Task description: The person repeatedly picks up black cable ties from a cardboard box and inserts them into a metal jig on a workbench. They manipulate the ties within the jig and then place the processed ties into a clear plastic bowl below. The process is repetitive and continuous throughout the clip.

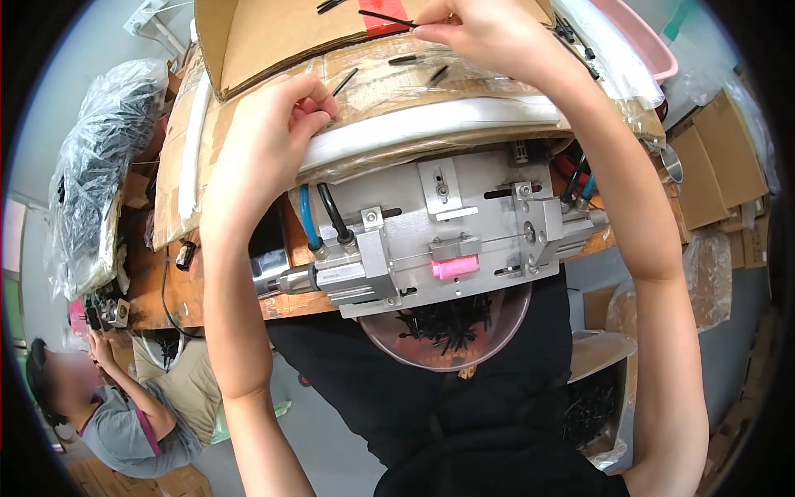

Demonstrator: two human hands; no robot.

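My right hand (484, 37) pinches one end of a thin black stick (385, 17) above the cardboard at the top, the stick pointing left. My left hand (290, 120) is closed, its fingers curled over the cardboard's padded edge. A short black stick (345, 81) meets its fingertips; whether they grip it cannot be made out. Between the hands, more short black pieces (403, 60) lie on the taped cardboard (364, 70). Nearer to me sits a metal fixture (414, 199) with clamp blocks, blue and black air hoses and a pink cylinder (455, 267).
Under the fixture, a clear bowl (489, 352) holds many black pieces. An open cardboard box (211, 50) stands behind the work. Right of my legs is a box of black parts (592, 406). At the lower left a person (137, 414) works with raised hands.
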